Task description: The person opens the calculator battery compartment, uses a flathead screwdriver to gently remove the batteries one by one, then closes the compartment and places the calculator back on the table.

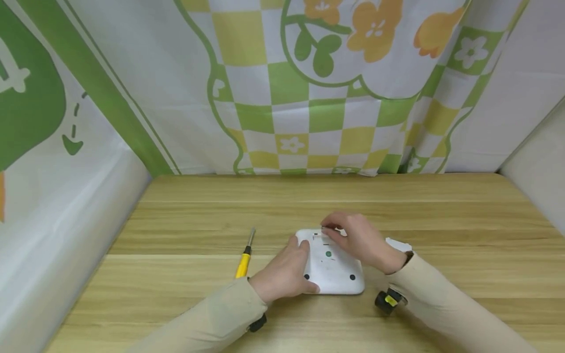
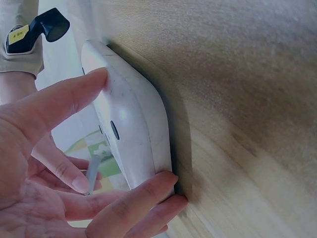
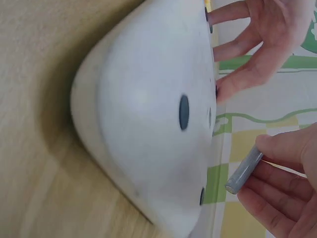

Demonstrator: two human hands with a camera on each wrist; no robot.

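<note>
A white device (image 1: 337,282) with rounded corners and dark round feet lies underside up on the table. My left hand (image 1: 284,269) grips its left side, the thumb on the underside and the fingers along the edge. Over the far end of the device, my right hand (image 1: 359,240) pinches a thin grey battery (image 3: 244,169) between thumb and fingers. An open slot (image 1: 319,236) shows in the underside near that hand, partly covered by the fingers. In the left wrist view the battery (image 2: 92,173) appears beyond the device.
A screwdriver (image 1: 243,261) with a yellow handle lies left of the left hand, its tip pointing away. Partly behind the right wrist is a small white piece (image 1: 398,244). A patterned curtain (image 1: 291,115) hangs along the wooden table's (image 1: 185,223) back edge.
</note>
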